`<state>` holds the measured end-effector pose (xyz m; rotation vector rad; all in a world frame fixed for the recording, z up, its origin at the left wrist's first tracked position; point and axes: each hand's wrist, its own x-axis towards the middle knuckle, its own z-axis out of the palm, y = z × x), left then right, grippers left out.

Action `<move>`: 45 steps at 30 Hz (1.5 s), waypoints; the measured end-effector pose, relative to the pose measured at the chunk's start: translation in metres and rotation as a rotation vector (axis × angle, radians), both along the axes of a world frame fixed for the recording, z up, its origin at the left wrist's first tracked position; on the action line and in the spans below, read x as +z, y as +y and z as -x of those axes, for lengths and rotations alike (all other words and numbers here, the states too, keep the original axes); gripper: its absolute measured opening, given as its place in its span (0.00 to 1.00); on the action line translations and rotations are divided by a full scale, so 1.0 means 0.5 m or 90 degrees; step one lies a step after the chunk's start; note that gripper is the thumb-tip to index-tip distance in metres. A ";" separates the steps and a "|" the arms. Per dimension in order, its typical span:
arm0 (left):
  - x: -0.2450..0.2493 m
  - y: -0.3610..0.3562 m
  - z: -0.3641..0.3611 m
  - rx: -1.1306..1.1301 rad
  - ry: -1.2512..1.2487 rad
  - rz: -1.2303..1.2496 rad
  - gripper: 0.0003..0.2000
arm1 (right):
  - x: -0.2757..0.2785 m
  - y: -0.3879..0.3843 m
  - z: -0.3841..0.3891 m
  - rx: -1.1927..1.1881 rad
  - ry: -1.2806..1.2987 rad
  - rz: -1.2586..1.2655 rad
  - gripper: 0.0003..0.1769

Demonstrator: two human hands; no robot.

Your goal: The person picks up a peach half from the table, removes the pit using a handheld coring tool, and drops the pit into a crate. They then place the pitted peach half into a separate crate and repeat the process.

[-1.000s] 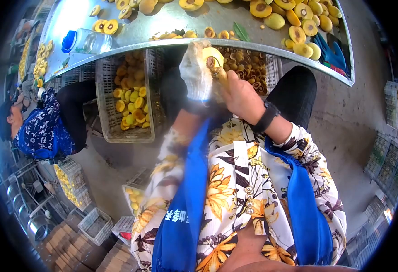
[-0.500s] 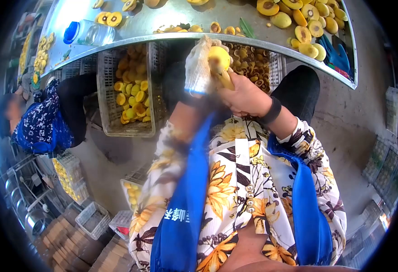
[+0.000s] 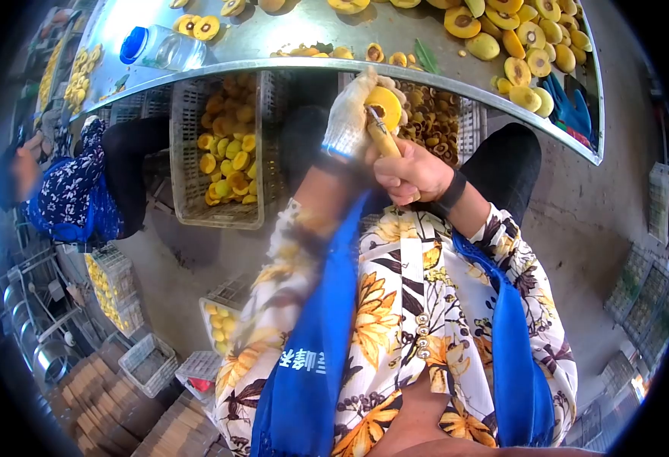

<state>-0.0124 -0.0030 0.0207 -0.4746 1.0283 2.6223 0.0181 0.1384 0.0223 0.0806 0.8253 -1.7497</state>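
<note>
fruit half point(image 3: 387, 99) sits just off the near edge of the tabletop point(image 3: 288, 34), above a crate point(image 3: 469, 122) of brown-centred pieces point(image 3: 435, 118), cupped in the gloved left hand point(image 3: 351, 114). the left fingers curl round it, pinching it against the palm; the bare right hand point(image 3: 418, 171), farther back from the tabletop, has its fingers pressed together round the wooden handle of a tool point(image 3: 384, 141) whose metal tip meets the cut face, how deep cannot be told. to do this well, i'd judge, keep the left grip firm but soft enough to spare the flesh, the left fingers behind the fruit and off the tip's line, and turn the right wrist in short, controlled strokes. half a second ago that spot was a blur; now the metal tip shows plainly and the fruit presents more orange cut face. both hands have stayed by the tabletop's edge.
</note>
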 end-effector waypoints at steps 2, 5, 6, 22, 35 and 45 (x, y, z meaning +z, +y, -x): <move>-0.001 -0.012 0.005 0.052 -0.106 -0.095 0.16 | -0.013 -0.005 0.001 -0.013 0.042 0.011 0.08; -0.071 -0.156 0.012 0.234 -0.066 -0.154 0.18 | -0.042 0.010 0.010 -0.064 0.012 0.037 0.08; -0.071 -0.205 -0.001 0.317 -0.020 0.007 0.16 | -0.057 0.020 0.015 -0.025 0.143 -0.081 0.08; -0.092 -0.038 0.441 -0.264 0.128 1.347 0.19 | -0.208 0.100 0.005 -0.016 0.784 -0.526 0.09; 0.060 -0.012 0.076 0.002 0.634 1.129 0.29 | -0.061 0.052 0.124 -0.302 0.338 -0.177 0.18; 0.034 0.008 -0.035 0.187 0.007 0.046 0.21 | -0.012 -0.022 0.067 -0.268 0.669 -0.475 0.16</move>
